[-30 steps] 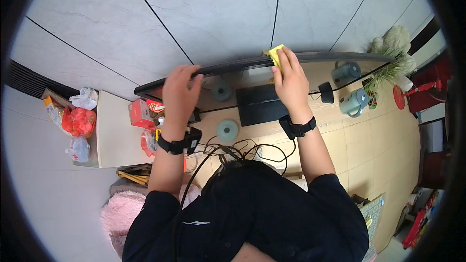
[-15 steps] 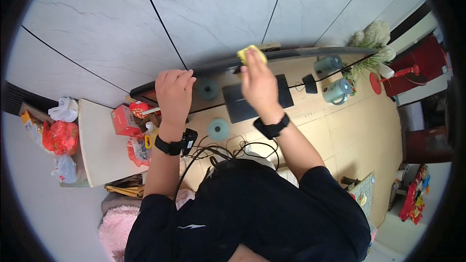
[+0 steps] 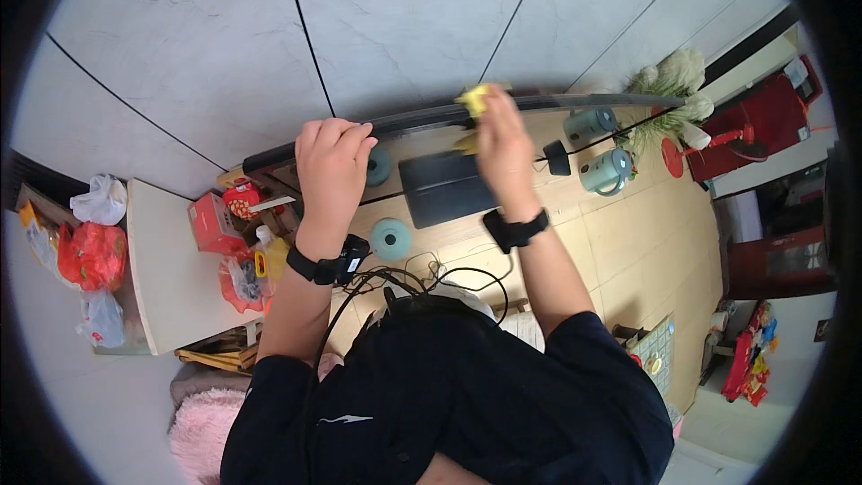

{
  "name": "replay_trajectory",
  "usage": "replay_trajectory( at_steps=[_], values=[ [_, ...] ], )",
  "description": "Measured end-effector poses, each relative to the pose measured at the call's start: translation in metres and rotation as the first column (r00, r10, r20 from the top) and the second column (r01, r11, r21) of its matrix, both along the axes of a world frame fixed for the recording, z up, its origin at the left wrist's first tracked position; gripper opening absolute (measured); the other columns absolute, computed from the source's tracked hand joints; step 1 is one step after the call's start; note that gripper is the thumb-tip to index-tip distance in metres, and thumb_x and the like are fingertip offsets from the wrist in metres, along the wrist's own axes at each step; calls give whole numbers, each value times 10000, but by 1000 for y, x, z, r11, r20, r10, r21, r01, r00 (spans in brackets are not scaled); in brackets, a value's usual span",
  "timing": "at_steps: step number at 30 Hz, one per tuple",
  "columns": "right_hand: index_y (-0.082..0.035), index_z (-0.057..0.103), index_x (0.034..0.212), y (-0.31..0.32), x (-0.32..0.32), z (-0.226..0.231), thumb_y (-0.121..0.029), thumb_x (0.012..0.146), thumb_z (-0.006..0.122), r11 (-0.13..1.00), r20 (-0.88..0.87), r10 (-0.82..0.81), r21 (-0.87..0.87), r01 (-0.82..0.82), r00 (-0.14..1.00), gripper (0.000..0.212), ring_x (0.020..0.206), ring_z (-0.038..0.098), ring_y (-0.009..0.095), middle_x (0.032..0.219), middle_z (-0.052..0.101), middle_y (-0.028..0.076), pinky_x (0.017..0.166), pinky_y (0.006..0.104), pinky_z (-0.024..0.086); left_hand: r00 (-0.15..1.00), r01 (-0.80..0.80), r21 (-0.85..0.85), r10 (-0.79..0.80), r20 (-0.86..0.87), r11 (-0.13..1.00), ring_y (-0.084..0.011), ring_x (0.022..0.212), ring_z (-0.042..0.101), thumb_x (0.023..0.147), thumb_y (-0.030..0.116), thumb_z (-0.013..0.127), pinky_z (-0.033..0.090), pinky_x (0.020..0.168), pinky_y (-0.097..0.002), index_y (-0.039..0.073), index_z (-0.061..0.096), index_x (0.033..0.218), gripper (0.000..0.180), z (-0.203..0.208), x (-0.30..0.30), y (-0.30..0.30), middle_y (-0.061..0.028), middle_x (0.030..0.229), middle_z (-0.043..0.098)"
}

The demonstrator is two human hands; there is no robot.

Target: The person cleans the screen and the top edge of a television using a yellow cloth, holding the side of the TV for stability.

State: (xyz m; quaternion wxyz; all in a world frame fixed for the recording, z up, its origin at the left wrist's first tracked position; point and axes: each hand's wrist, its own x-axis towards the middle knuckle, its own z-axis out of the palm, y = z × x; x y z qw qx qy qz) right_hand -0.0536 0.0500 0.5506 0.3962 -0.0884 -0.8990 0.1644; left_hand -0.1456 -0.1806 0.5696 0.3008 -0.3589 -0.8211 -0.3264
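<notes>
Along the wall stands a black flat-screen television (image 3: 409, 124), its glossy front mirroring the things before it. My left hand (image 3: 330, 162) has its fingers curled over the top edge, towards the left end. Farther right, my right hand (image 3: 505, 148), slightly blurred, pinches a yellow cloth (image 3: 473, 101) against that same top edge. Some of the cloth sticks out left of the fingers, and its reflection shows in the screen. Below the hands lies a dark flat box or panel (image 3: 440, 202) on the light surface. Black straps circle both my wrists.
A round teal pot (image 3: 391, 239) and a teal kettle (image 3: 605, 171) stand before the television. Black cables (image 3: 431, 280) loop near my body. Leftward is a white cabinet top (image 3: 171, 260) with a red box (image 3: 215, 224) and bags. A feathery plant (image 3: 669, 94) stands at the right end.
My right hand has slid right along the television's top edge with the yellow cloth. My left hand keeps its hold there. The whole view has shifted a little.
</notes>
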Motion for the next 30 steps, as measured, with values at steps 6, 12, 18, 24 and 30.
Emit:
replay_trajectory(
  at_steps=[6, 12, 18, 24, 30],
  values=[
    [-13, 580, 1207, 59, 18, 4, -76, 965, 517, 992, 12, -55, -116, 57, 998, 258, 1131, 598, 336, 1318, 570, 150, 917, 369, 499, 999, 32, 14, -33, 39, 999, -269, 906, 573, 760, 108, 744, 461, 818, -380, 67, 714, 965, 211, 1, 4, -4, -47, 934, 653],
    [10, 585, 1202, 46, 7, -1, -71, 969, 512, 986, -56, -145, -95, 139, 988, 257, 1104, 609, 336, 1256, 598, 176, 923, 365, 493, 995, 51, 161, -64, 74, 986, -290, 989, 580, 782, 53, 705, 465, 873, -385, 45, 683, 981, 200, 7, 4, -26, -82, 1010, 654],
    [-16, 635, 1174, 12, 4, 21, -107, 978, 521, 967, -10, -131, -220, 126, 991, 244, 981, 670, 286, 1086, 683, 159, 854, 329, 511, 995, -86, 133, 79, 54, 987, -280, 962, 576, 775, 55, 705, 457, 857, -393, 54, 677, 934, 161, -1, 0, -51, -58, 979, 634],
    [28, 584, 1200, -101, -24, 35, -41, 916, 575, 943, 13, 315, -116, -311, 949, 292, 1078, 614, 367, 1189, 616, 219, 916, 386, 513, 997, -72, 126, 68, 36, 989, -281, 945, 577, 778, 68, 705, 455, 853, -397, 57, 677, 920, 145, -5, -1, -51, -57, 961, 635],
    [-4, 570, 1234, -148, -43, 22, -75, 847, 621, 945, 171, 319, 13, -326, 932, 397, 932, 660, 303, 1288, 574, 163, 759, 356, 558, 995, -100, 95, 101, 2, 990, -277, 918, 577, 774, 66, 708, 452, 838, -385, 51, 670, 887, 120, -11, -4, -48, -55, 937, 636]
  ],
)
